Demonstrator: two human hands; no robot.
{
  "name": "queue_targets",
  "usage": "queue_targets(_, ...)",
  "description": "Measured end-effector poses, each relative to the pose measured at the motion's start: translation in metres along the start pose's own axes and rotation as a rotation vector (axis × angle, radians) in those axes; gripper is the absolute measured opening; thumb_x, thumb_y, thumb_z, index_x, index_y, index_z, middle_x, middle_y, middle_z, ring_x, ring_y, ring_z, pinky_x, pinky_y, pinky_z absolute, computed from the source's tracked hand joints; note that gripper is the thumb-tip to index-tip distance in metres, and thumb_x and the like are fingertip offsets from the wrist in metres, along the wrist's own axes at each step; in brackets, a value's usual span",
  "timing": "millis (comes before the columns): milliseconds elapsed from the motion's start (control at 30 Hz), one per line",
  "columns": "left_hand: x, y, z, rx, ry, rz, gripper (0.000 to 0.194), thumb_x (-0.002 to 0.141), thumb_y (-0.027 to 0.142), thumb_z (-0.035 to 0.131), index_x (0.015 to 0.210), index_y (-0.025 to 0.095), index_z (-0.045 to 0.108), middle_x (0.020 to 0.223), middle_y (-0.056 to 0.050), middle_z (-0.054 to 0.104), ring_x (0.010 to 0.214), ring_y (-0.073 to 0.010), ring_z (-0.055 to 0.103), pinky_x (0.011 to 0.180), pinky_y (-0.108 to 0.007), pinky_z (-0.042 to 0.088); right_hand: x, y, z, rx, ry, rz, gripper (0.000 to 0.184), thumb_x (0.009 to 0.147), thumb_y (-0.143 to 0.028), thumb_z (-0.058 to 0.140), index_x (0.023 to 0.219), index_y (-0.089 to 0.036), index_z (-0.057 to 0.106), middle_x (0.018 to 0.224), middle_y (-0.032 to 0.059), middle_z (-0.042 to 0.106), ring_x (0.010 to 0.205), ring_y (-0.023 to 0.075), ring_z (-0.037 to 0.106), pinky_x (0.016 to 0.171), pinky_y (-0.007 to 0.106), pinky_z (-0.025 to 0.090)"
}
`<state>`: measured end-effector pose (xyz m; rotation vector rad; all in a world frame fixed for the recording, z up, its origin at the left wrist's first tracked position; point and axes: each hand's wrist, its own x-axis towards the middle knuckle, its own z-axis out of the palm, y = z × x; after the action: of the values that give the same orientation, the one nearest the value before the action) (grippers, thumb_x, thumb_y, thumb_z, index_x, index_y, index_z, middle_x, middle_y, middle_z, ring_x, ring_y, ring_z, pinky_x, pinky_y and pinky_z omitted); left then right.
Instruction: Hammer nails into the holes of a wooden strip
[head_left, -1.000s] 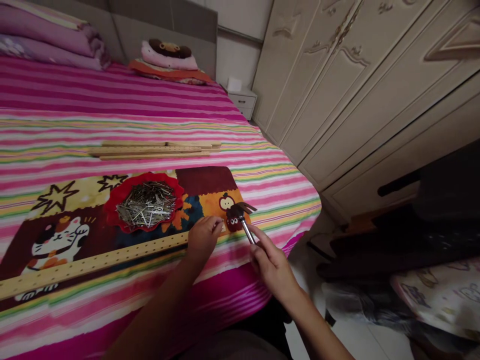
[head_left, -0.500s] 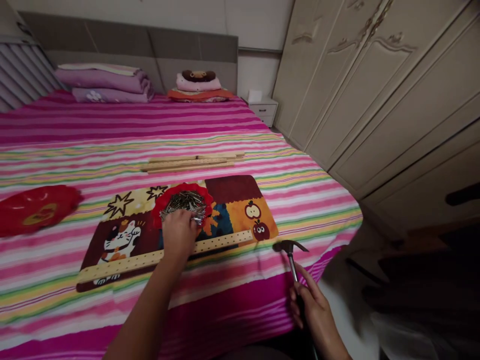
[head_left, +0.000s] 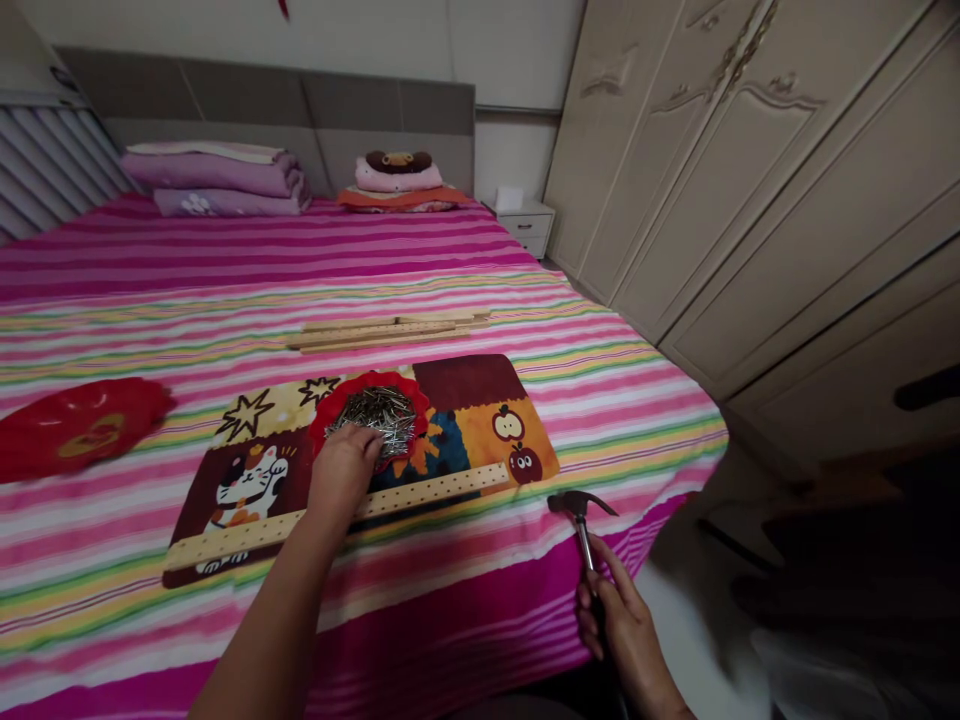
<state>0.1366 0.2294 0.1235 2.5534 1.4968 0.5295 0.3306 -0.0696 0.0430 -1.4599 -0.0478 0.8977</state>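
My left hand (head_left: 346,466) is at the near left rim of a red scalloped bowl (head_left: 318,411) full of loose metal nails (head_left: 381,408). Its fingers are drawn together in a pinch; whatever is between them is too small to make out. A long pale wooden strip (head_left: 435,488) with rows of dark dots or holes lies across the patterned mat (head_left: 476,375), partly behind my left wrist. On the right, my right hand (head_left: 624,625) is wrapped round the dark handle of a claw hammer (head_left: 578,502), its head pointing away from me over the bed.
Several wooden strips (head_left: 390,330) lie beyond the mat on the striped bedspread (head_left: 600,370). A red plate-like dish (head_left: 82,425) is at the left. Folded purple bedding (head_left: 217,175) and a smaller stack (head_left: 397,180) sit by the headboard. A wardrobe (head_left: 712,180) stands right of the bed.
My left hand has drawn back slightly left from over the nails to the bowl's near rim, uncovering more of them. My right hand still holds the hammer in nearly the same place.
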Motion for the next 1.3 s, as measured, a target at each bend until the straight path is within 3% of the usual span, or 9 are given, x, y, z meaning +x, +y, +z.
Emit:
queue_targets(167, -0.004, -0.001, -0.002, -0.125, 0.023, -0.095, 0.026, 0.081, 0.033, 0.048, 0.089, 0.024, 0.071, 0.092, -0.004, 0.070, 0.083, -0.0181, 0.062, 0.073, -0.026, 0.045, 0.006, 0.005, -0.002, 0.026, -0.002, 0.000, 0.080, 0.066, -0.050, 0.066, 0.136, -0.026, 0.037, 0.053, -0.0087, 0.050, 0.033, 0.0069, 0.036, 0.027, 0.015, 0.025)
queue_targets(367, -0.011, 0.001, -0.001, -0.119, 0.063, -0.112, 0.024, 0.079, 0.033, 0.050, 0.085, 0.025, 0.071, 0.088, -0.003, 0.070, 0.079, -0.0180, 0.062, 0.069, -0.026, 0.045, 0.004, 0.003, 0.000, 0.018, 0.001, 0.017, 0.078, 0.066, -0.051, 0.066, 0.135, -0.027, 0.038, 0.053, -0.0094, 0.049, 0.033, 0.0066, 0.036, 0.028, 0.015, 0.025)
queue_targets(700, -0.027, -0.002, -0.012, -0.266, 0.105, -0.225, 0.025, 0.074, 0.039, 0.052, 0.082, 0.024, 0.070, 0.089, -0.003, 0.070, 0.081, -0.0188, 0.063, 0.073, -0.026, 0.047, -0.009, -0.022, 0.025, -0.067, 0.000, -0.040, 0.067, 0.069, -0.044, 0.066, 0.130, -0.024, 0.047, 0.053, -0.0080, 0.049, 0.035, 0.0059, 0.037, 0.033, 0.016, 0.026)
queue_targets(833, -0.038, 0.017, -0.016, -0.448, -0.046, -0.233, 0.024, 0.069, 0.041, 0.053, 0.078, 0.026, 0.069, 0.071, 0.004, 0.069, 0.064, -0.0144, 0.060, 0.059, -0.021, 0.044, -0.004, -0.015, 0.022, -0.059, -0.016, -0.028, 0.065, 0.071, -0.045, 0.063, 0.129, -0.024, 0.045, 0.052, -0.0095, 0.049, 0.032, 0.0054, 0.034, 0.031, 0.015, 0.024)
queue_targets(967, -0.045, 0.040, -0.005, -0.535, -0.188, -0.172, 0.030, 0.069, 0.039, 0.051, 0.089, 0.026, 0.069, 0.057, 0.007, 0.062, 0.053, -0.0115, 0.055, 0.052, -0.020, 0.040, -0.002, -0.004, 0.017, -0.027, -0.031, -0.025, 0.060, 0.073, -0.044, 0.060, 0.128, -0.026, 0.043, 0.053, -0.0099, 0.049, 0.032, 0.0049, 0.034, 0.031, 0.014, 0.023)
queue_targets(1033, -0.045, 0.050, 0.002, -0.536, -0.225, -0.152, 0.027, 0.068, 0.037, 0.051, 0.086, 0.026, 0.069, 0.052, 0.008, 0.058, 0.051, -0.0114, 0.054, 0.052, -0.021, 0.040, -0.001, -0.002, 0.016, -0.022, -0.046, -0.025, 0.058, 0.074, -0.042, 0.059, 0.127, -0.025, 0.043, 0.054, -0.0100, 0.049, 0.033, 0.0050, 0.034, 0.030, 0.013, 0.024)
queue_targets(1167, -0.043, 0.060, 0.011, -0.633, -0.313, -0.172, 0.020, 0.066, 0.037, 0.055, 0.074, 0.025, 0.068, 0.059, 0.005, 0.065, 0.057, -0.0131, 0.061, 0.056, -0.023, 0.045, 0.001, -0.003, 0.016, -0.024, -0.072, -0.028, 0.058, 0.075, -0.041, 0.058, 0.127, -0.025, 0.041, 0.055, -0.0102, 0.048, 0.032, 0.0049, 0.034, 0.029, 0.013, 0.024)
queue_targets(1300, -0.040, 0.065, 0.018, -0.932, -0.428, -0.207, 0.032, 0.059, 0.040, 0.065, 0.084, 0.021, 0.067, 0.076, -0.002, 0.072, 0.073, -0.0164, 0.067, 0.069, -0.028, 0.052, 0.002, -0.003, 0.015, -0.034, -0.075, -0.018, 0.056, 0.076, -0.041, 0.057, 0.127, -0.025, 0.041, 0.054, -0.0105, 0.047, 0.032, 0.0045, 0.034, 0.029, 0.012, 0.024)
